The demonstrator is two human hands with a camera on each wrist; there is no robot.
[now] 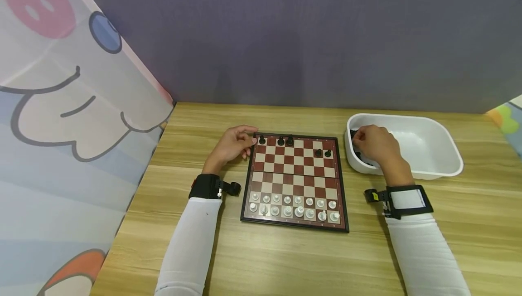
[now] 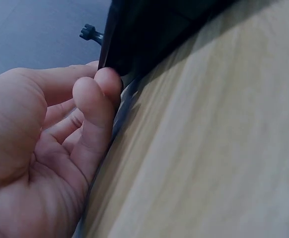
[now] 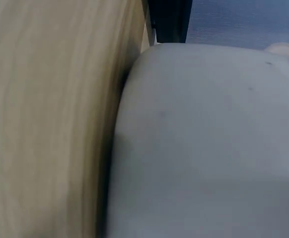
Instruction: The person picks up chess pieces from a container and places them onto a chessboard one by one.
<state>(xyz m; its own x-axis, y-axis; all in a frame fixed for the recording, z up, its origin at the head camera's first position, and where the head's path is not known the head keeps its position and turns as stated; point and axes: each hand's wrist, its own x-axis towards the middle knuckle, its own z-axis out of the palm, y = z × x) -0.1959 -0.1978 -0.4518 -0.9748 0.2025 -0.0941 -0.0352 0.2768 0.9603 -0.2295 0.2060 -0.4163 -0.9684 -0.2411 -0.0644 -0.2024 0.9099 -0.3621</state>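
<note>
A chessboard with red-brown and cream squares lies on the table. My left hand holds its far left corner, fingertips against the dark edge in the left wrist view. Several black chess pieces stand toward the far side, and two rows of white chess pieces fill the near side. My right hand reaches into the left end of a white plastic tub, fingers bent down over dark pieces there. Its fingertips are hidden, and the right wrist view shows mostly the tub's outer wall.
The wood-grain table backs onto a grey partition. On the left stands a panel with cartoon print. The tub sits just right of the chessboard, a narrow gap between them.
</note>
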